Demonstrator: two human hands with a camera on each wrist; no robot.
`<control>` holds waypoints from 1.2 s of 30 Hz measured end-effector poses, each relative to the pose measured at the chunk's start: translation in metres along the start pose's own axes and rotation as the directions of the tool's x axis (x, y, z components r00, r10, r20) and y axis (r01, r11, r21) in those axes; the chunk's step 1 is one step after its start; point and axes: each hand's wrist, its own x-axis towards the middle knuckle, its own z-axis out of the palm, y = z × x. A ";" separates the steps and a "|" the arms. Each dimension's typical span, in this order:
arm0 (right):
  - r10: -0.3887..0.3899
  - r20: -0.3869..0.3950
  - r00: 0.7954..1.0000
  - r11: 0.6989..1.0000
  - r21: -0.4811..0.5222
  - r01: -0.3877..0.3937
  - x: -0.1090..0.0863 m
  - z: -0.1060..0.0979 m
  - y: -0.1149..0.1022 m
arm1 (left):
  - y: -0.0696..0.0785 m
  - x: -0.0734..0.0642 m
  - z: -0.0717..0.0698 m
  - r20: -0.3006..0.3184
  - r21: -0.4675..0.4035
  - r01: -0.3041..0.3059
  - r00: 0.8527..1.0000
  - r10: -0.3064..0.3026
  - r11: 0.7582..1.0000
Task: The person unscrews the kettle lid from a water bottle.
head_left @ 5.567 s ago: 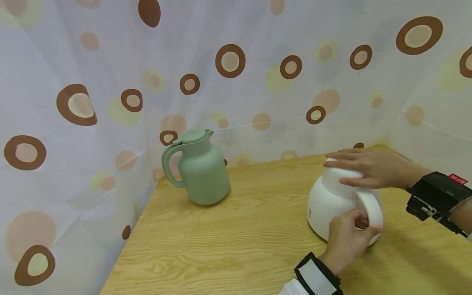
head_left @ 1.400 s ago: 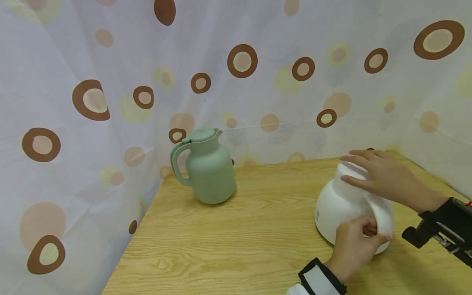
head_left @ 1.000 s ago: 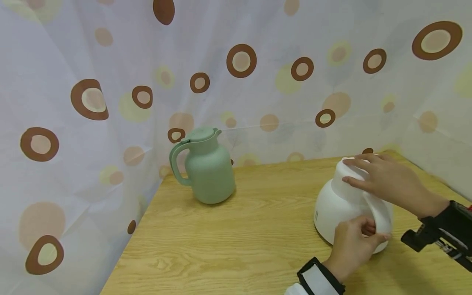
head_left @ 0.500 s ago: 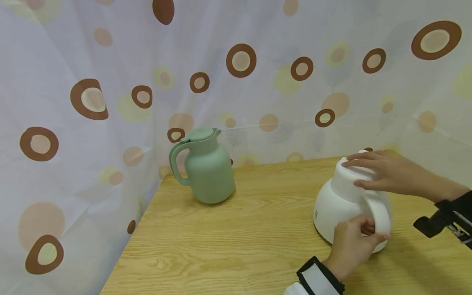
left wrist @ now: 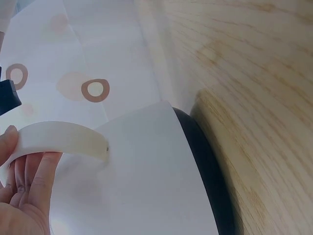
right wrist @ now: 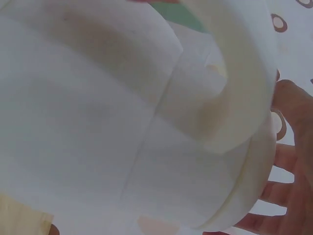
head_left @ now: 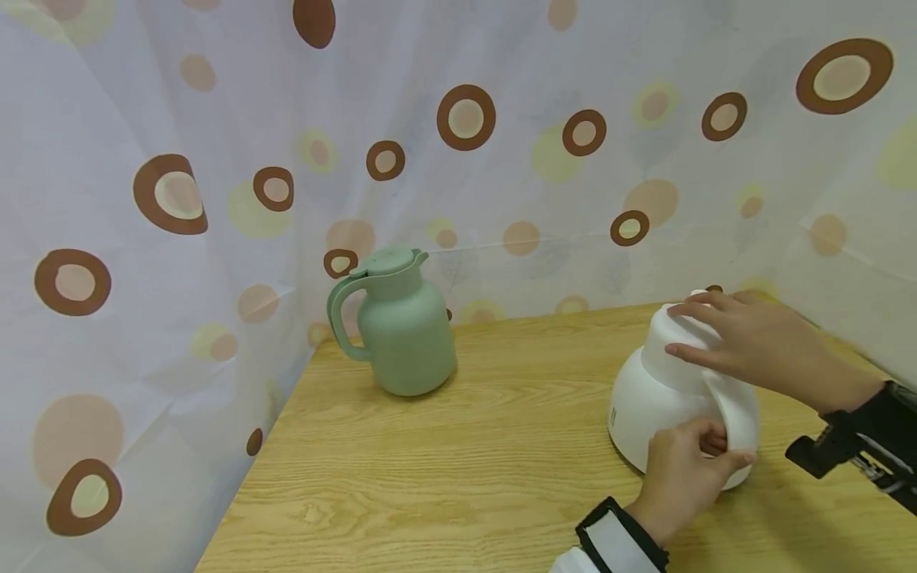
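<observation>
A white thermal jug stands on the table at the right of the head view. My left hand holds its handle, fingers curled through the loop and thumb on the outside. In the left wrist view, the fingers pass under the handle. My right hand lies over the jug's white lid, with the thumb on the near side and the fingers across the far side. The right wrist view has these fingers spread and bent around the lid's edge. The palm side is partly hidden.
A green thermal jug with its lid on stands upright at the table's back left. The wooden table ends at a patterned curtain behind and at both sides. A black camera strap is on the right wrist.
The right hand has swung back and forth on the lid; since half a second ago its wrist has come nearer and the thumb has shifted left. Left hand and green jug stay put.
</observation>
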 end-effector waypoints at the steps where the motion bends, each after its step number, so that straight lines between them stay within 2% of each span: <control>1: -0.070 -0.017 0.997 0.996 -0.047 0.069 0.000 0.001 0.000 | 0.000 0.000 0.000 0.002 0.001 0.003 1.000 -0.003 1.000; 3: -0.170 -0.036 0.985 0.980 -0.110 0.165 -0.001 0.002 0.002 | 0.000 0.000 0.000 0.004 0.005 0.004 1.000 -0.004 1.000; 4: -0.161 -0.036 0.986 0.982 -0.107 0.156 -0.002 0.003 0.002 | 0.000 0.000 0.000 0.004 0.009 0.002 1.000 -0.002 1.000; 6: -0.022 -0.015 1.000 0.999 -0.033 0.021 -0.003 0.003 0.001 | -0.001 0.000 0.000 0.001 0.017 -0.005 1.000 0.005 1.000; 8: 0.112 0.027 0.993 0.993 0.032 -0.113 -0.003 0.004 0.000 | -0.001 0.000 0.000 -0.008 0.026 -0.017 1.000 0.017 1.000; 9: 0.175 0.046 0.983 0.982 0.064 -0.178 -0.003 0.004 -0.001 | -0.002 0.000 0.000 -0.012 0.028 -0.022 1.000 0.022 0.999; 11: 0.211 0.069 0.975 0.972 0.092 -0.217 -0.003 0.004 -0.001 | -0.003 0.000 0.000 -0.018 0.030 -0.024 1.000 0.025 0.999; 17: 0.234 0.092 0.968 0.950 0.191 -0.248 -0.005 0.008 0.006 | -0.003 0.000 0.000 -0.024 0.027 -0.012 1.000 0.013 1.000; 22: 0.159 0.063 0.985 0.951 0.259 -0.169 -0.009 0.013 0.017 | -0.003 0.001 0.000 -0.033 0.038 -0.029 0.999 0.030 0.999; 27: 0.212 0.075 0.974 0.922 0.315 -0.225 -0.008 0.009 0.015 | -0.003 0.001 0.001 -0.028 0.036 -0.027 0.999 0.028 0.999; 30: 0.228 0.041 0.973 0.932 0.279 -0.230 -0.006 0.006 0.009 | -0.002 0.001 0.001 -0.021 0.030 -0.020 1.000 0.021 0.999; 32: 0.105 -0.001 0.994 0.980 0.171 -0.103 -0.004 0.004 0.005 | -0.001 0.000 0.001 -0.013 0.026 -0.012 1.000 0.012 1.000; 33: 0.041 -0.025 0.999 0.993 0.108 -0.038 -0.004 0.003 0.004 | -0.001 0.000 0.001 -0.008 0.024 -0.007 1.000 0.007 1.000; 34: -0.029 -0.051 0.998 0.999 0.037 0.031 -0.003 0.002 0.002 | 0.000 0.000 0.001 -0.001 0.018 0.002 1.000 -0.001 1.000; 36: -0.155 -0.076 0.985 0.986 -0.078 0.149 -0.003 0.002 0.001 | 0.000 0.000 0.001 0.009 0.010 0.017 1.000 -0.017 1.000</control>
